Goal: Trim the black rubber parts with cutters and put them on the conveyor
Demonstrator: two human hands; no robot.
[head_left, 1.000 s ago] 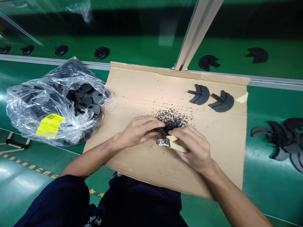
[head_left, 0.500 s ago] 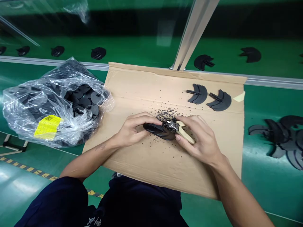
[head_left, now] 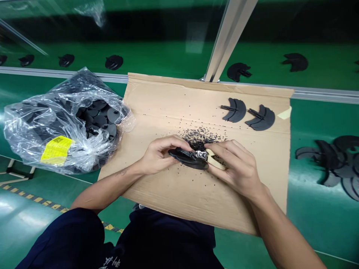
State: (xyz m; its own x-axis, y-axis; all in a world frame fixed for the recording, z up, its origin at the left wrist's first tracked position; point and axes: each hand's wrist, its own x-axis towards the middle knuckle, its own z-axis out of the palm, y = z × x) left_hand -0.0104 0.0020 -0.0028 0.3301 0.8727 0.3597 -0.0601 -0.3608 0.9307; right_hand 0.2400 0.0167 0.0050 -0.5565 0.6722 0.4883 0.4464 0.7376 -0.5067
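Observation:
In the head view my left hand grips the left end of a curved black plastic part between thumb and fingers. My right hand is closed on pliers-like cutters with cream handles. Their metal jaws meet the upper edge of the black part. Small black bits lie heaped and scattered on a cardboard sheet just behind my hands. Two curved black pieces with thin stems, one beside the other, rest near the sheet's back right.
A clear plastic bag full of black parts, with a yellow label, sits at the left. More black pieces are piled on the green table at the right. Behind stands a metal-framed pane showing several dark parts.
The cutters have turned to lie more level, and their jaws have moved onto the black part's upper edge. The black part has tilted a little in my left hand.

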